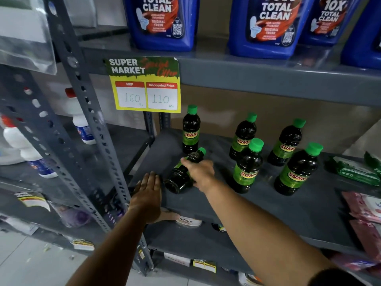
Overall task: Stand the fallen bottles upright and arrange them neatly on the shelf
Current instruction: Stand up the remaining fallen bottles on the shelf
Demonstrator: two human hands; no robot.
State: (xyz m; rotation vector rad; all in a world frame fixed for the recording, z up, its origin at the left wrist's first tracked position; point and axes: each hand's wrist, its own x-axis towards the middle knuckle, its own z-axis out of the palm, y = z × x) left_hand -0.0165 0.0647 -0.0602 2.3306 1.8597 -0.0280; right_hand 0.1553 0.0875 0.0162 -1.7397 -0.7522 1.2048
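Observation:
Several dark bottles with green caps and green "SUNNY" labels stand on the grey shelf (288,211). One upright bottle (190,131) is at the back left, and several more, among them a front bottle (248,168) and a right bottle (296,172), stand in a loose group to the right. A fallen bottle (181,176) lies tilted near the front left, cap pointing to the back. My right hand (201,171) is shut on its upper part. My left hand (147,195) rests flat with fingers together on the shelf's front left edge, just left of that bottle's base.
A yellow price sign (144,85) hangs from the shelf above, which carries large blue cleaner jugs (162,23). Green packets (354,172) and pink packets (365,207) lie at the shelf's right. A perforated grey post (92,124) stands at left, with white bottles (82,124) behind it.

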